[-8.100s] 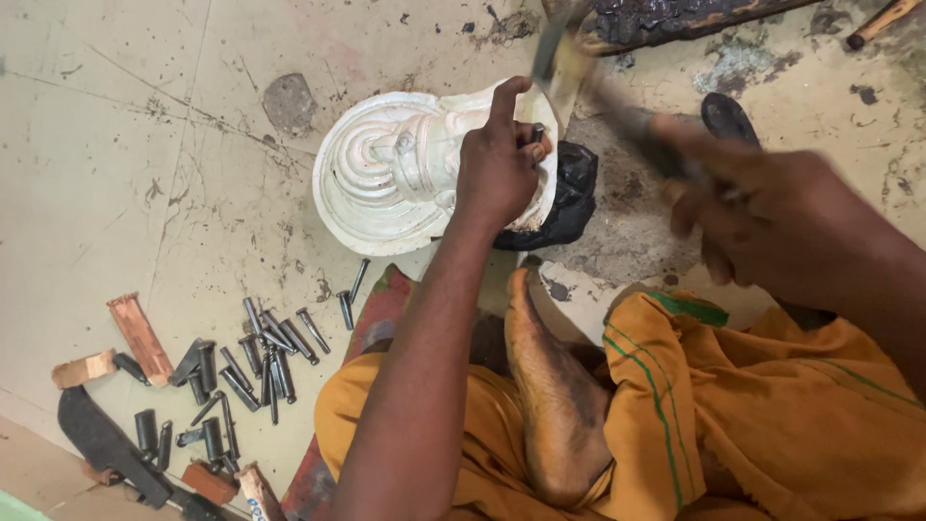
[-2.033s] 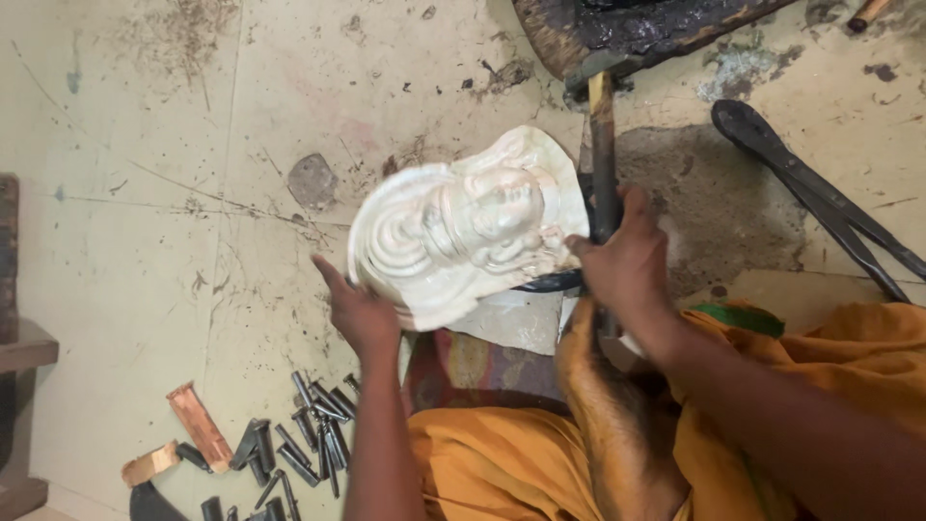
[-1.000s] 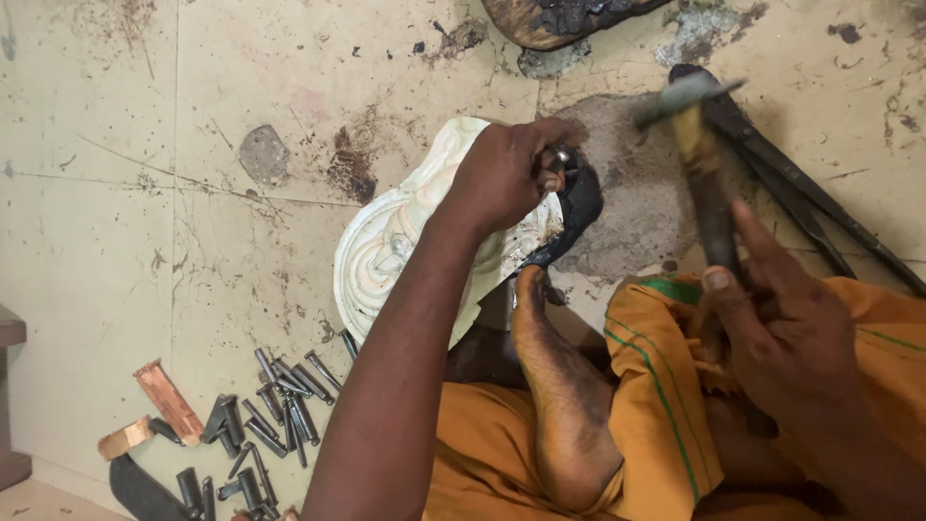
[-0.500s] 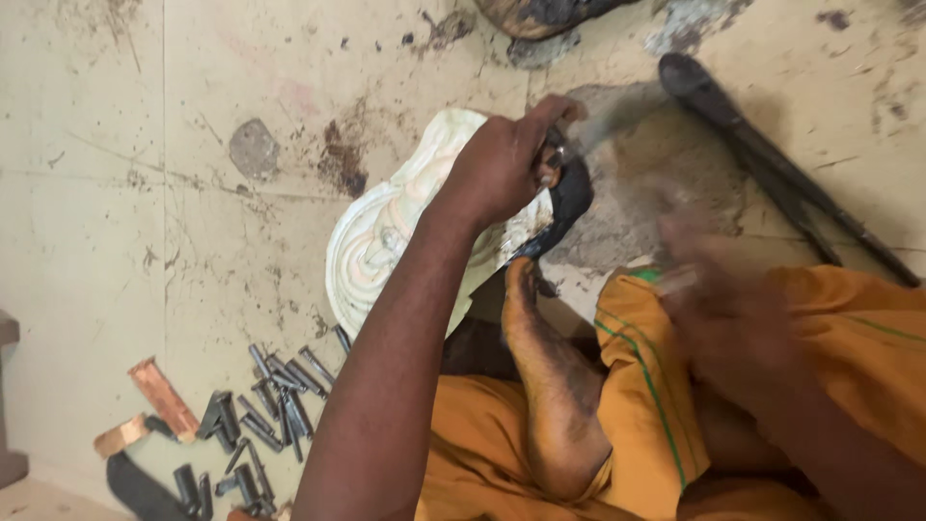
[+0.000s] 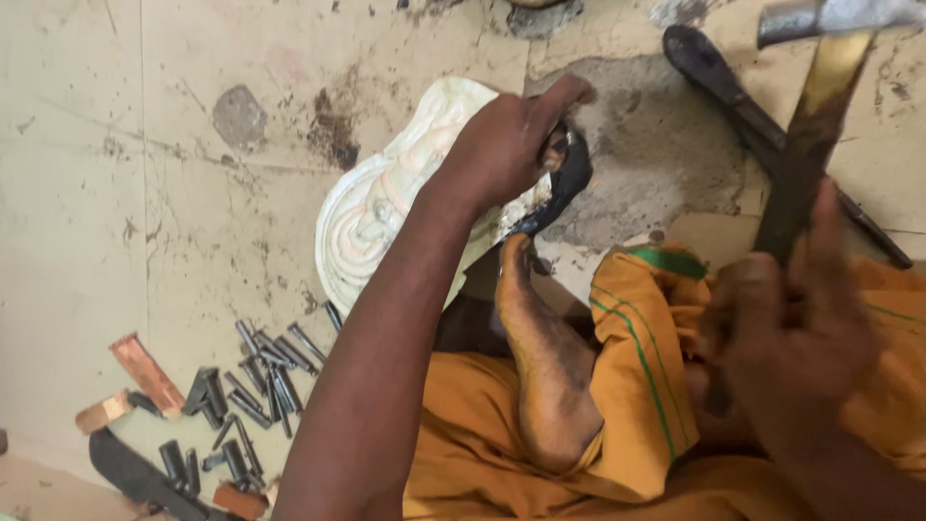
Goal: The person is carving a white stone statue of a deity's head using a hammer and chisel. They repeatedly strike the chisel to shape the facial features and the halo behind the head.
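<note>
One white carving (image 5: 371,207), gripped by left hand (image 5: 506,145); one hammer (image 5: 810,125), clasped in right hand (image 5: 786,333); chisels (image 5: 246,386), uncountable, floor's lower-left corner.

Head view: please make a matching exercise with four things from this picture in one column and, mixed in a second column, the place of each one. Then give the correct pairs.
Things:
1. hammer
2. white carving
3. small dark chisels
4. bare foot

Places:
A. lying loose on the floor, lower left
B. raised at the upper right, gripped by the right hand
C. on the floor under the left hand
D. resting against the orange cloth, toes towards the carving

Pairs: 1-B, 2-C, 3-A, 4-D
</note>
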